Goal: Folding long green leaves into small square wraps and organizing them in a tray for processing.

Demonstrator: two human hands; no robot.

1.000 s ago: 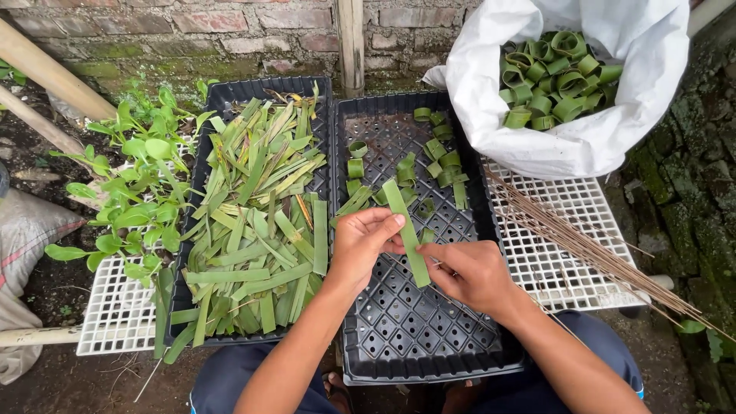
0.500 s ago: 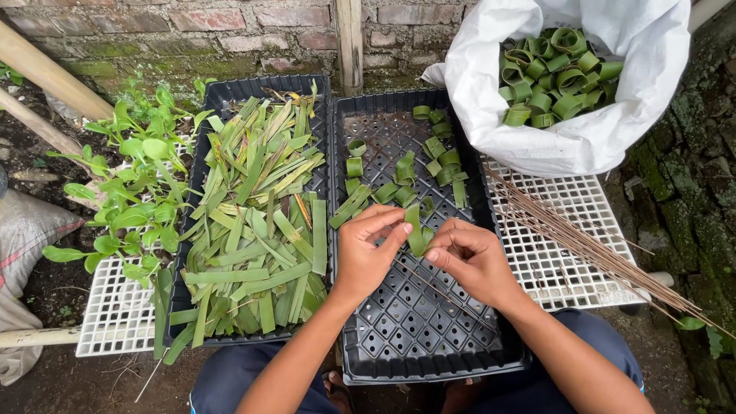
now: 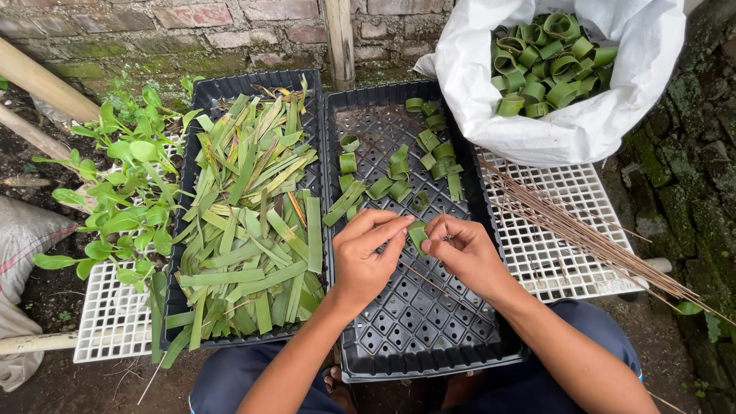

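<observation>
Both my hands meet over the right black tray (image 3: 491,349). My left hand (image 3: 368,257) and my right hand (image 3: 464,249) pinch one green leaf strip (image 3: 418,232) between their fingertips, curled into a small ring. A thin stick seems to lie in my right fingers, though I cannot tell for sure. Several finished leaf rings (image 3: 399,172) lie in the far half of that tray. The left black tray (image 3: 201,103) holds a heap of flat cut leaf strips (image 3: 253,222).
A white sack (image 3: 583,126) full of leaf rings stands at the back right. A bundle of thin brown sticks (image 3: 583,234) lies on a white grid panel (image 3: 552,261). Leafy plants (image 3: 115,184) grow at left; a brick wall and bamboo poles stand behind.
The long straight leaf strip held a second ago has been rolled up between my fingers into a small ring. My hands have drawn closer together.
</observation>
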